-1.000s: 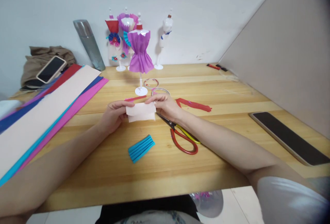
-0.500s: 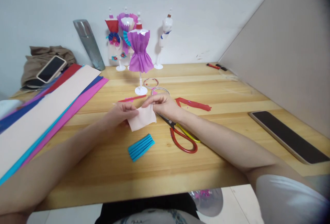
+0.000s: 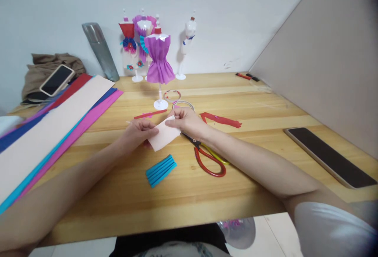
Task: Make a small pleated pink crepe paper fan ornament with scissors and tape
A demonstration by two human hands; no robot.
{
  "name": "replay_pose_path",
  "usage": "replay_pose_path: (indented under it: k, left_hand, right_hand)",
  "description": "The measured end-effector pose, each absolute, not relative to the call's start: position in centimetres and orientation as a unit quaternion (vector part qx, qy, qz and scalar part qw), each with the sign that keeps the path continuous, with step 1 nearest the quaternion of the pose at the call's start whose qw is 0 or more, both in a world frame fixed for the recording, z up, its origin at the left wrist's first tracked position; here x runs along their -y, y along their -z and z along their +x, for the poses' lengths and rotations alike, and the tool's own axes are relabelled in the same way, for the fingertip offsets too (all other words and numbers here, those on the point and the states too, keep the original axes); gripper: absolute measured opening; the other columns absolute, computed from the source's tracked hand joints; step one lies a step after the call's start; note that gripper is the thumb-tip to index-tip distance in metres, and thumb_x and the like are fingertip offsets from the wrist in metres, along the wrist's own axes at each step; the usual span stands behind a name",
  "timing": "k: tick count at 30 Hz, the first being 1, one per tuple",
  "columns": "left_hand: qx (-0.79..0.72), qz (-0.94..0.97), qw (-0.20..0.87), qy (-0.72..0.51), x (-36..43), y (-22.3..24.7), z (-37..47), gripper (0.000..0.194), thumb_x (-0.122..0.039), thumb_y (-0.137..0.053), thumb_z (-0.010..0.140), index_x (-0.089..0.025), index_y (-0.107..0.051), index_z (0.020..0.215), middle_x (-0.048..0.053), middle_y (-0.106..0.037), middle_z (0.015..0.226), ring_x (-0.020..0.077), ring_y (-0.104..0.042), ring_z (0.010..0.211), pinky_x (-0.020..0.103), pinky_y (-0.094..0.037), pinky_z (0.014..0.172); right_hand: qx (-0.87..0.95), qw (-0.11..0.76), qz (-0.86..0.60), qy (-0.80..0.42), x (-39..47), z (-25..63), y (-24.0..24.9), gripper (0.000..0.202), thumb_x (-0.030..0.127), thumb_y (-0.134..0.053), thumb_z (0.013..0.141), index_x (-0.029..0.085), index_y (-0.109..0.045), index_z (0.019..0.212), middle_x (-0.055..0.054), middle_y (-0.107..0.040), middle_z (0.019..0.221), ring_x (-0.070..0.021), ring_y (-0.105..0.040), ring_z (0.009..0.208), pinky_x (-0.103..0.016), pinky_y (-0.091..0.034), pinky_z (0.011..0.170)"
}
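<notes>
Between both hands I hold a small pale pink piece of crepe paper [image 3: 164, 135] above the table. My left hand [image 3: 141, 131] pinches its left edge with thumb and fingers. On the upper right part, my right hand [image 3: 186, 122] has its thumb pressed over the paper. Just below lies a pleated blue piece of crepe paper [image 3: 161, 171]. Scissors [image 3: 210, 162] with one red and one yellow handle rest under my right wrist, their blade tips hidden behind the hand. Beyond the hands stands a small dress form [image 3: 160, 62] in a gathered purple paper dress.
Long crepe paper strips [image 3: 65, 119] cover the table's left side. A grey bottle [image 3: 100, 52] and several more dress forms [image 3: 129, 48] stand near the wall. Tape rolls [image 3: 183, 105] and red scraps [image 3: 223, 120] lie beyond the hands. A dark tablet [image 3: 329, 156] lies at right.
My right thumb has come over onto the near face of the pale paper, and the paper is tilted a little more. The left hand keeps its pinch. The view has shifted slightly.
</notes>
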State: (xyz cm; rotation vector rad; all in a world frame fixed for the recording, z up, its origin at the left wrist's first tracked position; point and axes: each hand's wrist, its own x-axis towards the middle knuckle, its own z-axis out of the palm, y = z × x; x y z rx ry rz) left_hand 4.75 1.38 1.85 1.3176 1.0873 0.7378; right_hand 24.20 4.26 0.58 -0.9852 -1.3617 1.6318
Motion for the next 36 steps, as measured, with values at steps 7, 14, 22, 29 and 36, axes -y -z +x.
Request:
replay_pose_path:
  k: [7, 14, 22, 29, 36]
  left_hand:
    - [-0.468, 0.58, 0.601, -0.289, -1.9, -1.3, 4.2, 0.022, -0.036, -0.071, 0.079, -0.015, -0.068, 0.074, 0.004, -0.067, 0.052, 0.0133, -0.058, 0.043, 0.021, -0.04, 0.043]
    - [-0.454, 0.572, 0.626, -0.273, -2.1, -1.0, 3.9, 0.034, -0.049, -0.074, 0.073, -0.015, -0.067, 0.07, 0.005, -0.068, 0.054, 0.0141, -0.061, 0.045, 0.02, -0.042, 0.042]
    - [-0.438, 0.634, 0.579, -0.267, -1.9, -1.7, 4.5, 0.033, -0.046, -0.066, 0.08, -0.015, -0.067, 0.068, 0.001, -0.06, 0.049, 0.0085, -0.05, 0.042, 0.018, -0.03, 0.04]
    - [-0.438, 0.655, 0.556, -0.264, -1.9, -1.4, 4.4, 0.039, -0.05, -0.068, 0.076, -0.014, -0.065, 0.06, -0.002, -0.052, 0.046, 0.0066, -0.039, 0.039, 0.021, -0.023, 0.04]
    - [-0.43, 0.613, 0.604, -0.273, -2.4, -1.2, 5.0, 0.035, -0.046, -0.078, 0.067, -0.014, -0.072, 0.081, 0.005, -0.072, 0.075, 0.016, -0.063, 0.065, 0.024, -0.044, 0.057]
  right_hand:
    - [0.512, 0.445, -0.379, -0.63, -4.7, 24.4, -0.5, 0.023, 0.025, -0.078, 0.055, 0.017, -0.058, 0.065, 0.005, -0.061, 0.054, -0.0089, -0.053, 0.048, -0.022, -0.039, 0.048]
    - [0.544, 0.438, -0.381, -0.606, -4.7, 24.6, -0.7, 0.022, 0.032, -0.074, 0.061, 0.017, -0.059, 0.066, 0.005, -0.057, 0.056, -0.009, -0.051, 0.05, -0.023, -0.037, 0.05]
    - [0.62, 0.388, -0.4, -0.552, -4.3, 24.1, -1.1, 0.019, 0.033, -0.071, 0.064, 0.017, -0.061, 0.065, 0.004, -0.056, 0.055, -0.0082, -0.047, 0.049, -0.021, -0.034, 0.047]
    - [0.583, 0.445, -0.392, -0.556, -4.5, 24.2, -0.9, 0.024, 0.037, -0.072, 0.066, 0.018, -0.057, 0.065, 0.005, -0.056, 0.053, -0.0075, -0.046, 0.046, -0.021, -0.033, 0.046]
    - [0.621, 0.415, -0.397, -0.534, -4.0, 23.7, -1.4, 0.024, 0.037, -0.072, 0.066, 0.017, -0.058, 0.068, 0.005, -0.054, 0.056, -0.0075, -0.044, 0.049, -0.021, -0.031, 0.046]
